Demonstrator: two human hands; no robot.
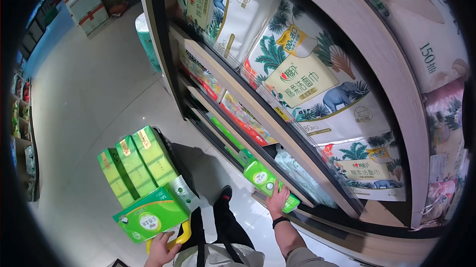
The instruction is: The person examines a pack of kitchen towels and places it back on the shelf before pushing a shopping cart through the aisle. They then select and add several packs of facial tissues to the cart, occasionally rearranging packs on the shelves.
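My left hand (162,250) is closed around a yellow handle (185,232), which seems to belong to a dark basket or cart largely hidden under goods. A large green tissue pack (151,217) touches that hand's fingertips. Behind it stand several lighter green tissue packs (146,160) with gold labels. My right hand (278,199) grips a green tissue pack (261,175) with a round pale label, at the front of a low shelf. The pack lies slanted, and its lower end shows beyond the hand.
Tall wooden shelving (228,88) curves along the right, stocked with white face towel packs (310,76) and red-edged packs (243,118). White cartons (85,0) are stacked at the far left back. Pale tiled floor (89,83) stretches between the shelves. My legs show below.
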